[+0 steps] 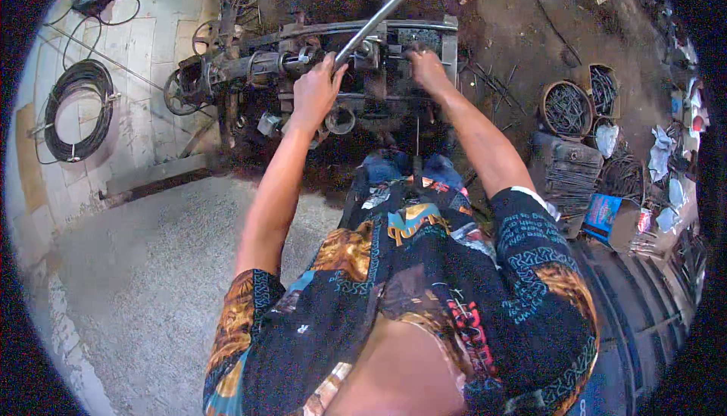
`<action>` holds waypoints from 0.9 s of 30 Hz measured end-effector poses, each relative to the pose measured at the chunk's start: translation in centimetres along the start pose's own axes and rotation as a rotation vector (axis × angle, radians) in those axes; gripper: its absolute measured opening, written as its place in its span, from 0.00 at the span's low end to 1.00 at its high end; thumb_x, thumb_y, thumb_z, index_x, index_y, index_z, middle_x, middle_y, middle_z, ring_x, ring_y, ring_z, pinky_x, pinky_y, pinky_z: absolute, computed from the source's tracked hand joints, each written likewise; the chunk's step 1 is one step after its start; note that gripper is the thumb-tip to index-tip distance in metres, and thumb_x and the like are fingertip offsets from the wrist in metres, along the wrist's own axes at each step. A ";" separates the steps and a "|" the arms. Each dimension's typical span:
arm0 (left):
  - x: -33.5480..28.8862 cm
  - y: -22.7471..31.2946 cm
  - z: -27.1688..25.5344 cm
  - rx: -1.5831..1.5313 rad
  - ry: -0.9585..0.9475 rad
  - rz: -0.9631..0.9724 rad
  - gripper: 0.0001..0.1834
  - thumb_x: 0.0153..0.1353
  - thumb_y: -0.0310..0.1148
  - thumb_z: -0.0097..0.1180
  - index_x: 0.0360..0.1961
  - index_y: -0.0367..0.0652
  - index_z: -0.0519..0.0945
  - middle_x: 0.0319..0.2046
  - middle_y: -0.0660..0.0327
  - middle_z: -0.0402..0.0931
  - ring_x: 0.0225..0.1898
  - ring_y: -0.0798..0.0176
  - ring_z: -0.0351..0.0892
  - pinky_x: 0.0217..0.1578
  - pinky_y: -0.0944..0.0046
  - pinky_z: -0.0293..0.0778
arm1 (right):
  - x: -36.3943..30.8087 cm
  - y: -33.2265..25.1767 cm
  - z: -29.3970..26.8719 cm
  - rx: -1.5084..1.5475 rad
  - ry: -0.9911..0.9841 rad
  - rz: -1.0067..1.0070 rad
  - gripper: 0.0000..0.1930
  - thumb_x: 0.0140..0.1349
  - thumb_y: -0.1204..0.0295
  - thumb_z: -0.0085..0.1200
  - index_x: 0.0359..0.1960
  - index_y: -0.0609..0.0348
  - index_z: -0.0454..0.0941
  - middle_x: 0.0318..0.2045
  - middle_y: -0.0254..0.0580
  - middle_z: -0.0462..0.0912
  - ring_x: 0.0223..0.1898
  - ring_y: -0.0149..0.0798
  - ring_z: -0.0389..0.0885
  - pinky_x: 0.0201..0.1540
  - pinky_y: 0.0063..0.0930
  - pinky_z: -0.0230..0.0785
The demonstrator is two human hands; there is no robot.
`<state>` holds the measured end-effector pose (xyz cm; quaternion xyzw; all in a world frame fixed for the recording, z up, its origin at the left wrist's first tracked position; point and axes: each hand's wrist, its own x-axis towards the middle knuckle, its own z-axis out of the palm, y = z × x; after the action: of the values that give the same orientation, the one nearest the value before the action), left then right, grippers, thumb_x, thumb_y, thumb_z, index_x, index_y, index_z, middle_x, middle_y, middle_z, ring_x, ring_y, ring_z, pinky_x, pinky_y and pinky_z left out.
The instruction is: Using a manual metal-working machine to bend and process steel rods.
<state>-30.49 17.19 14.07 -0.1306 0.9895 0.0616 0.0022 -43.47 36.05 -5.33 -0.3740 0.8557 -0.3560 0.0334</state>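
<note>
My left hand [316, 92] is closed around the lower end of a long, bright metal rod [390, 6], which slants up and to the right above a dark, greasy machine [265, 66]. Over the right part of that machine, my right hand [430, 71] has its fingers curled down at a dark part; what they grip is hidden. Between the two hands sits a metal clamp-like block [367, 54] on the machine bed. A round metal ring [340, 119] shows just below my left wrist.
A handwheel [182, 92] is at the machine's left end. Coiled black cable [78, 111] hangs at the left by a pale tiled surface. To the right stand a round tub of metal pieces [566, 108], a stack of rods [569, 170] and a blue box [602, 218].
</note>
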 end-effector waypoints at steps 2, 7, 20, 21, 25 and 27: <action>0.6 0.5 0.4 -0.030 0.004 0.011 0.23 0.62 0.47 0.46 0.50 0.42 0.71 0.30 0.47 0.78 0.28 0.43 0.78 0.28 0.47 0.73 | 0.5 -0.4 0.4 -0.038 -0.079 0.084 0.17 0.46 0.78 0.48 0.40 0.53 0.79 0.41 0.50 0.78 0.39 0.53 0.77 0.41 0.45 0.70; 2.6 0.2 0.1 -0.202 -0.059 0.077 0.22 0.62 0.46 0.47 0.50 0.42 0.70 0.28 0.44 0.77 0.29 0.40 0.77 0.28 0.46 0.72 | 0.7 -1.0 0.7 -0.314 -0.036 -0.016 0.21 0.46 0.76 0.51 0.46 0.49 0.76 0.49 0.43 0.75 0.50 0.49 0.71 0.51 0.46 0.63; 4.4 1.0 -0.3 -0.342 -0.133 0.244 0.20 0.60 0.45 0.50 0.49 0.45 0.71 0.22 0.44 0.75 0.28 0.39 0.75 0.28 0.45 0.69 | -2.5 2.8 2.3 -0.258 0.178 -0.023 0.25 0.43 0.75 0.54 0.48 0.47 0.74 0.53 0.43 0.73 0.52 0.52 0.69 0.50 0.41 0.66; 4.3 1.0 -0.2 -0.363 -0.150 0.215 0.20 0.60 0.45 0.51 0.49 0.44 0.71 0.22 0.44 0.75 0.28 0.39 0.75 0.28 0.45 0.70 | -2.2 2.0 1.8 -0.250 0.175 -0.033 0.25 0.43 0.75 0.54 0.48 0.47 0.74 0.53 0.43 0.73 0.52 0.52 0.69 0.50 0.41 0.66; 4.1 2.7 -0.1 -0.336 -0.138 0.208 0.20 0.60 0.45 0.51 0.48 0.44 0.72 0.22 0.45 0.76 0.28 0.39 0.76 0.29 0.45 0.71 | -2.8 0.9 -0.4 0.244 0.187 0.165 0.21 0.43 0.77 0.55 0.43 0.52 0.77 0.46 0.42 0.75 0.51 0.51 0.70 0.54 0.39 0.64; 4.5 4.0 0.1 -0.344 -0.138 0.230 0.20 0.60 0.45 0.51 0.48 0.44 0.72 0.22 0.45 0.76 0.28 0.39 0.76 0.29 0.45 0.72 | -3.5 1.3 -1.3 0.668 0.249 0.317 0.21 0.43 0.77 0.56 0.44 0.52 0.77 0.47 0.42 0.75 0.51 0.50 0.70 0.53 0.38 0.65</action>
<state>-35.85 19.89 14.32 -0.0107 0.9703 0.2382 0.0406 -42.18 39.67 -5.91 -0.1599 0.7374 -0.6480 0.1038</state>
